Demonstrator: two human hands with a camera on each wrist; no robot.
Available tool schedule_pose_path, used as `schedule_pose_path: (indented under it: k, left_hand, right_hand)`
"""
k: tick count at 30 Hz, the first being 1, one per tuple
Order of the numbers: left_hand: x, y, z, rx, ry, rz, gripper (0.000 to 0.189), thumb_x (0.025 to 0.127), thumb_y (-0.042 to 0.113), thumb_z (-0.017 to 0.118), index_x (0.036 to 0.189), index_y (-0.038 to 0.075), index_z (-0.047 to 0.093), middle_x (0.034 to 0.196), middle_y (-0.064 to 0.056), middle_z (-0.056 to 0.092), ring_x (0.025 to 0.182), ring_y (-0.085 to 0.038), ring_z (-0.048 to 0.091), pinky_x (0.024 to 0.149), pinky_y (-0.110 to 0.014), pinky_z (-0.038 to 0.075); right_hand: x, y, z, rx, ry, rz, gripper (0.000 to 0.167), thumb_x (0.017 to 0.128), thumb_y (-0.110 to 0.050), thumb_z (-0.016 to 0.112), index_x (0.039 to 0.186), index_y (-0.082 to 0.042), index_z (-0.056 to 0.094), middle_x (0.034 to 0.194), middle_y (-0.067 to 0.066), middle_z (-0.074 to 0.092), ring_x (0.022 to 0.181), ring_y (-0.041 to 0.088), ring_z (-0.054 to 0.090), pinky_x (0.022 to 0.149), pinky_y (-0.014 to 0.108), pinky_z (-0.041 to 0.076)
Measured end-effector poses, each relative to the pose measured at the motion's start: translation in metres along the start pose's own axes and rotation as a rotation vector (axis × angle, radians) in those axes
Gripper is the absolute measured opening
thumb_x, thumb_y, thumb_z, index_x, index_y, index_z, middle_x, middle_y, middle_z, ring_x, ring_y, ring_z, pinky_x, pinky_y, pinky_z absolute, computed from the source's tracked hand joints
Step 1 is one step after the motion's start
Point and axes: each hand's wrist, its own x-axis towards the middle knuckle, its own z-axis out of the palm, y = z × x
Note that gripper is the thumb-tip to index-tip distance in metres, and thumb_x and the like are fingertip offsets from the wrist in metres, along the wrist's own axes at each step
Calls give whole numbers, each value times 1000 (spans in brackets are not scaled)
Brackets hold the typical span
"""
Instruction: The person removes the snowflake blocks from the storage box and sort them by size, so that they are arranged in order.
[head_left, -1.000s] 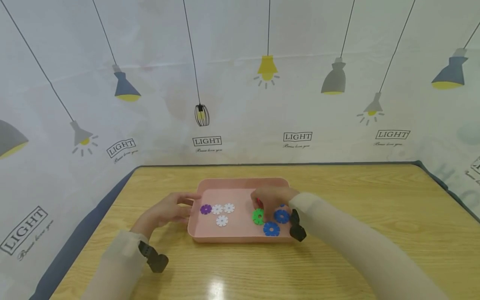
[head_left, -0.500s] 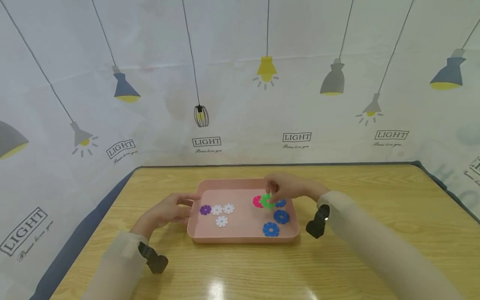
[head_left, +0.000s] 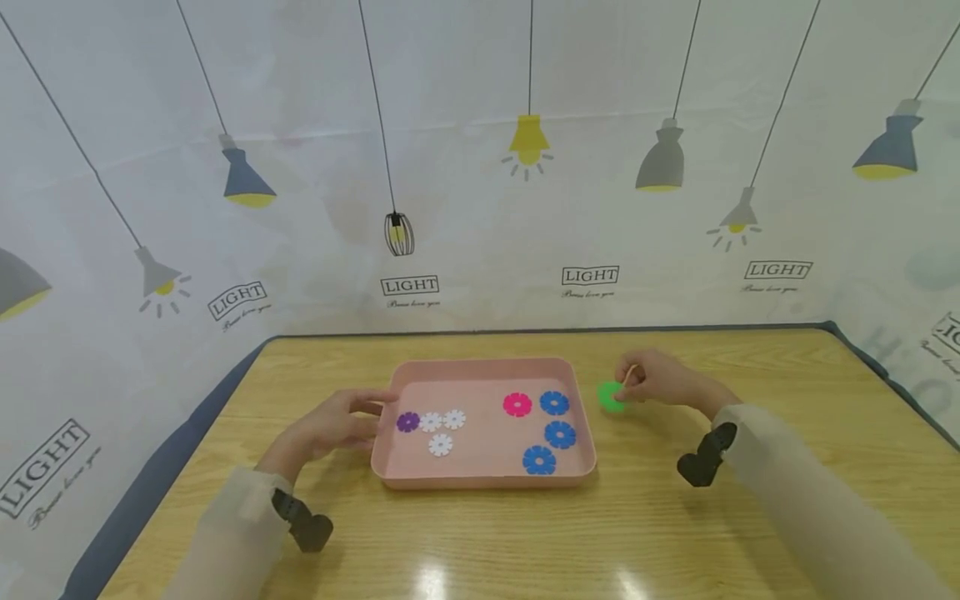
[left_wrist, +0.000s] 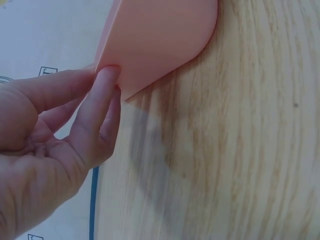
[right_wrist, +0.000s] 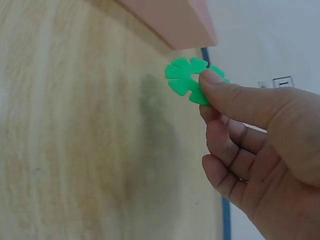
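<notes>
A pink tray [head_left: 483, 482] lies on the table. My left hand [head_left: 341, 425] is at its left side, and in the left wrist view the fingertips [left_wrist: 110, 75] pinch the tray's wall near the rim. Right of the tray, my right hand [head_left: 660, 382] holds a green notched plastic disc [right_wrist: 185, 80] between thumb and fingers, raised above the table. Inside the tray, a purple disc [head_left: 408, 422] and several white discs [head_left: 441, 445] lie at the left. A pink disc [head_left: 517, 405] and 3 blue discs [head_left: 539, 460] lie at the right.
The wooden table [head_left: 480, 542] extends around the tray on all sides. Behind it stands a pale wall covering [head_left: 480, 208] printed with hanging lamps. A black camera strap sits on each wrist.
My right hand has lifted the green disc off the pink one and carried it right, out over the tray's right edge. The left hand has stayed at the tray.
</notes>
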Motion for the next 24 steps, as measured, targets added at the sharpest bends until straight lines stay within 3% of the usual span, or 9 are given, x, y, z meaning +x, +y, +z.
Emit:
schedule_pose_path:
  k: [8,14,24]
  left_hand:
    - [1,0,0,5,-7,16,48,87,-1,56,133,5,46,132,-25,41,95,-24,58,74,-34,53]
    - [1,1,1,7,4,5,47,87,-3,55,133,6,47,132,-24,41,94,-24,58,74,-34,53]
    - [-1,-1,2,8,12,2,48,87,-2,56,133,7,47,132,-23,42,101,-26,57,78,-35,52]
  right_hand:
    - [3,21,14,-20,28,47,25,80,-14,71,91,2,57,73,4,56,65,15,49,57,26,43]
    - [7,20,18,-104,22,60,24,81,-13,69,95,4,58,76,4,54,68,15,46,61,28,42]
    - [9,17,20,-87,-14,86,22,84,-13,65,97,3,58,78,4,55,69,15,47,61,28,42]
